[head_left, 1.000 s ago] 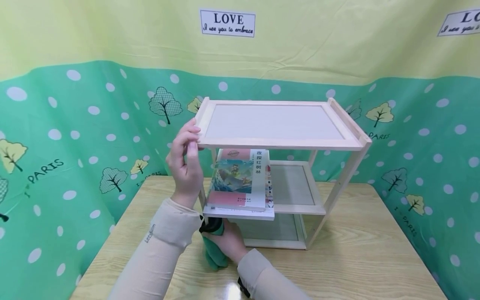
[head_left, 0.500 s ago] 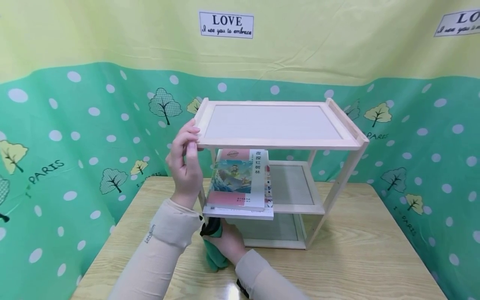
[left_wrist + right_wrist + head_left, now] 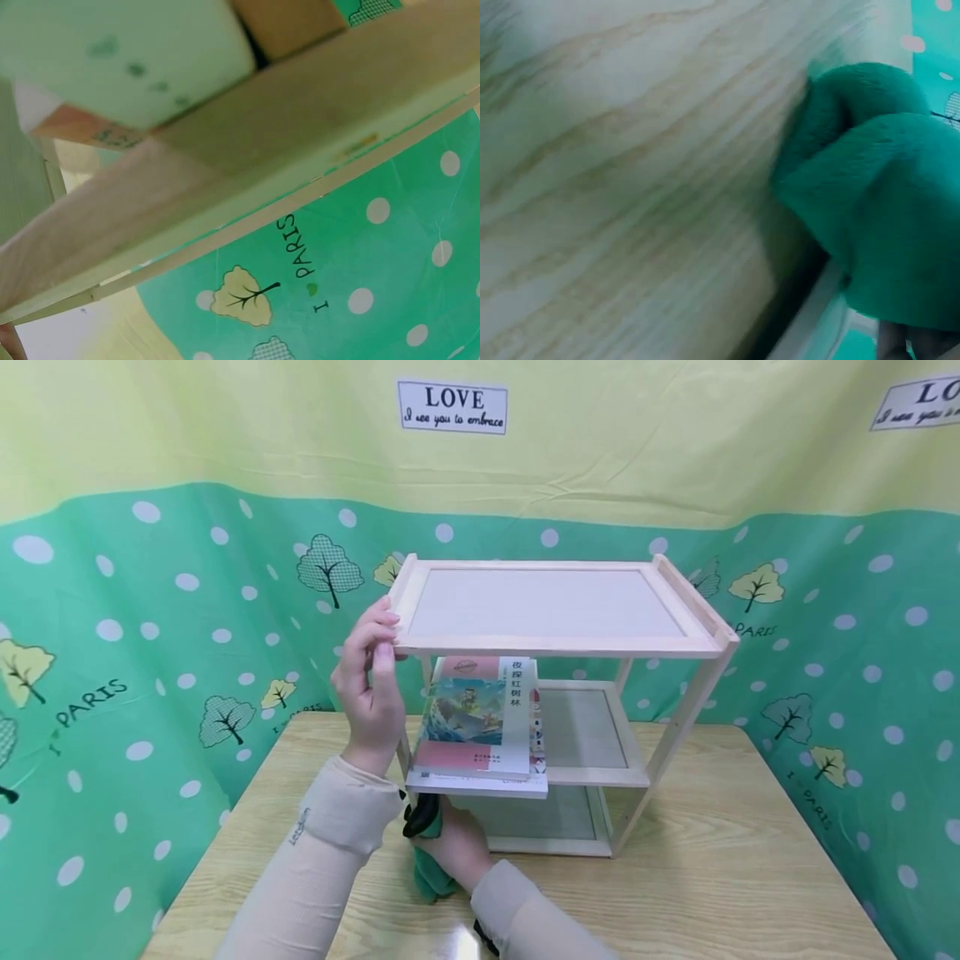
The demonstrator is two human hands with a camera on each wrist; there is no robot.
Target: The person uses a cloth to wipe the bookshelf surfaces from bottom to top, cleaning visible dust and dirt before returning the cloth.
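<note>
A light wooden three-tier shelf (image 3: 555,647) stands on the table. My left hand (image 3: 372,681) grips the front left corner of its top tier, fingers over the edge and thumb along the front. Down at the shelf's lower left, my right hand (image 3: 459,843) holds a fuzzy green cloth (image 3: 432,872) beside the front left leg. The right wrist view shows the cloth (image 3: 885,195) bunched and folded close over the tabletop, with fingertips just showing below it. A black piece (image 3: 423,814) sits above the cloth, under the books.
A small stack of books (image 3: 476,718) lies on the middle tier's left side and juts past its front edge. The wood-grain table (image 3: 720,877) backs onto a green and yellow printed curtain (image 3: 180,543).
My right hand and the green cloth shift slightly at the lower left leg, and the cloth's folds change. My left hand keeps its hold on the top corner.
</note>
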